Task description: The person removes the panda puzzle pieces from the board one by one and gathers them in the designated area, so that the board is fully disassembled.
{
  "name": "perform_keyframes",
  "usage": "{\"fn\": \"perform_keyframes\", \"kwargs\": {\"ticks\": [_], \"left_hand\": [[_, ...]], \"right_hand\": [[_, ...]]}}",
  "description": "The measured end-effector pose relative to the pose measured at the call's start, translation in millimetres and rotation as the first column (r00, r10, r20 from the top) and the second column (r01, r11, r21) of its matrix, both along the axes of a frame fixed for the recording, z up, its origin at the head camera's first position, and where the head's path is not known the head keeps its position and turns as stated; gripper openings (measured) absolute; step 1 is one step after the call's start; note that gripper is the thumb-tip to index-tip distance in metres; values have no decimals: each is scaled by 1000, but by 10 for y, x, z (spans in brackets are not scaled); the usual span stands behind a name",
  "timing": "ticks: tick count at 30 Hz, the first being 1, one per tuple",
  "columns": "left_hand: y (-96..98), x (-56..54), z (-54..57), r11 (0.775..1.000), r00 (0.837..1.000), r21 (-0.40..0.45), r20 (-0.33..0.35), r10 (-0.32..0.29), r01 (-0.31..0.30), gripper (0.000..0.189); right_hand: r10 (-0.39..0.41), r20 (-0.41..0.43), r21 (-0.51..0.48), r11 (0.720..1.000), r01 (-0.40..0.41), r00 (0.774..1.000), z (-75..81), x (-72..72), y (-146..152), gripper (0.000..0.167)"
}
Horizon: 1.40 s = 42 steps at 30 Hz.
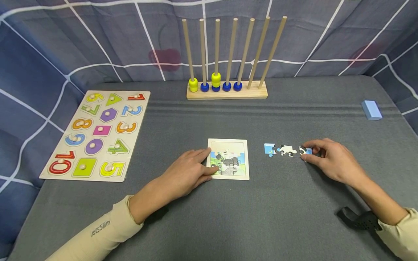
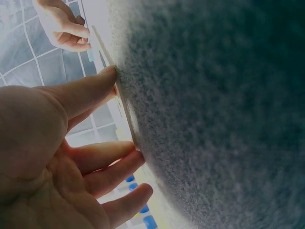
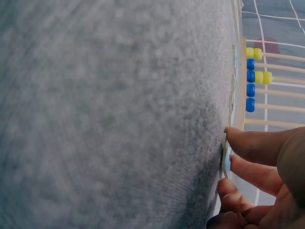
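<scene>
A small square jigsaw puzzle tray (image 1: 247, 159) with a pale wooden rim lies mid-table, part of its animal picture filled with pieces. My left hand (image 1: 184, 174) rests against its left side, extended fingers and thumb touching the rim; in the left wrist view, fingertips (image 2: 126, 149) meet the tray's edge. To the right, my right hand (image 1: 336, 159) pinches a black, white and blue puzzle piece (image 1: 306, 150) between thumb and fingers, at table level. Left of that piece lie a white and black puzzle piece (image 1: 287, 150) and a light blue puzzle piece (image 1: 269, 149).
A number-and-shape peg board (image 1: 134, 145) lies at the left. At the back stands a wooden bead stacker (image 1: 226, 95) with tall rods and several blue and yellow beads. A light blue block (image 1: 372, 110) sits far right. Grid-patterned cloth (image 1: 130, 40) hangs around the table.
</scene>
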<state>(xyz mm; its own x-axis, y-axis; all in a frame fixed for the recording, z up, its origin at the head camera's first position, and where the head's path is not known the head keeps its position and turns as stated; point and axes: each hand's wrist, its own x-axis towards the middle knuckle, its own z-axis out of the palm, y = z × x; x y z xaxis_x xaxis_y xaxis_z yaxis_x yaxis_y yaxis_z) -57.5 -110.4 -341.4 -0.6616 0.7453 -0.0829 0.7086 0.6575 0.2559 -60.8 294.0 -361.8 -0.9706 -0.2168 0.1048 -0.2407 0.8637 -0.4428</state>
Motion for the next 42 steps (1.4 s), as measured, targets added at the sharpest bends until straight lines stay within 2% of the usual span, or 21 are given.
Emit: {"fn": "perform_keyframes", "kwargs": {"ticks": [16, 23, 27, 31, 37, 42], "left_hand": [[5, 8, -3, 1000, 1000, 23, 7, 6, -6, 30], [24, 17, 1, 1000, 999, 17, 32, 26, -26, 31], [23, 20, 2, 1000, 1000, 19, 22, 21, -22, 30], [19, 21, 2, 1000, 1000, 26, 4, 13, -13, 30], [24, 13, 6, 1000, 1000, 24, -9, 8, -8, 29], [15, 12, 0, 1000, 1000, 8, -21, 4, -3, 29]], "right_hand": [[18, -19, -15, 1000, -18, 1000, 13, 13, 2, 27], [49, -16, -50, 997, -50, 999, 158, -10, -93, 21], [67, 17, -116, 991, -64, 998, 236, -27, -235, 18], [130, 23, -187, 975, -124, 991, 273, -48, -412, 17], [239, 16, -220, 948, -230, 971, 351, -104, -679, 17], [290, 96, -271, 928, -255, 952, 385, -149, -966, 19]]}}
